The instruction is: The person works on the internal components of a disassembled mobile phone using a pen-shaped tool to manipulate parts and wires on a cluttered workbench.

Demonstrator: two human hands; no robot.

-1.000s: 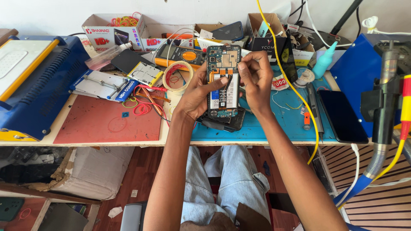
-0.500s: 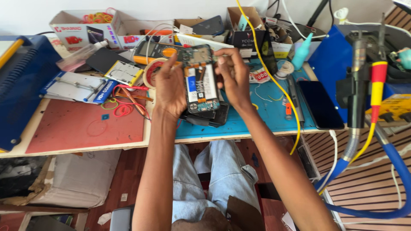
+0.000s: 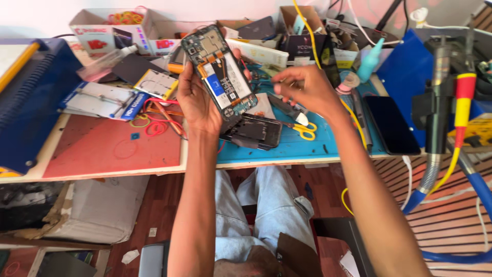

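1. So, my left hand (image 3: 197, 100) has its grip clamped on the opened phone (image 3: 221, 72), back cover off, battery and board facing me, lifted above the table (image 3: 102, 172).
2. My right hand (image 3: 302, 90) hovers just right of the phone, fingertips pinched together; can't tell if anything tiny is between them.
3. Right under the phone, a dark back cover (image 3: 253, 131) lies on the blue mat (image 3: 307, 149), with yellow-handled scissors (image 3: 305, 131) beside it.
4. Another black phone (image 3: 389, 123) sits further right.
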